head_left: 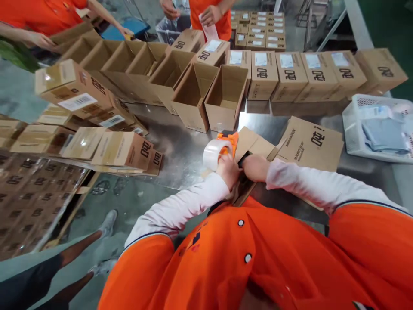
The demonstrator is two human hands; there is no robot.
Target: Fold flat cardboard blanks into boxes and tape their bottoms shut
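- Left hand (228, 170) is closed, its fingers curled about the orange tape dispenser (231, 138), near the middle of the front edge of the metal table (180, 148).
- Clear tape roll (211, 155) sits in the dispenser, facing the table's left end.
- Right hand (256, 168) is bent into a loose fist just beside the left, above the carton (253, 144); whether its fingers pinch anything, I cannot tell.
- That carton lies at the front edge, close against the person's orange shirt (219, 254), partly covered by both hands; a dark patch shows between them, too obscured to identify.
- Printed carton (311, 146) lies to the right of the hands, between the front edge and the back row.
- Open cartons (190, 113) stand side by side along the left half of the back edge, mouths up.
- Labelled cartons (292, 84) line the right half of that edge.
- White basket (358, 144) rests toward the right end, holding blue-grey packets (385, 133).
- Taped cartons (112, 150) are grouped off the table's left end.
- Beyond the back edge, a co-worker's hand (211, 15) holds a paper slip (210, 32); at the back left corner, another person's hand (43, 41) is at a carton flap (72, 34).
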